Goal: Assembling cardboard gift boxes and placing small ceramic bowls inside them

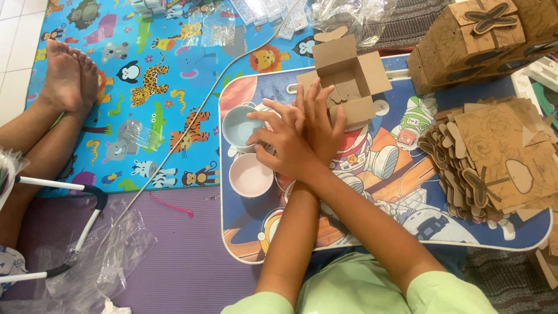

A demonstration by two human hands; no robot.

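2 hands (pixel 302 136) cross at the wrists above bowls (pixel 247 151).

A single head-worn camera looks steeply down, close over the small lap table (pixel 523 238) and floor mat (pixel 116 87).

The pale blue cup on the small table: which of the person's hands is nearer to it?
Right. The right hand lies crossed over the left, fingers at the rim of the blue cup. The left hand points away, toward the open cardboard box.
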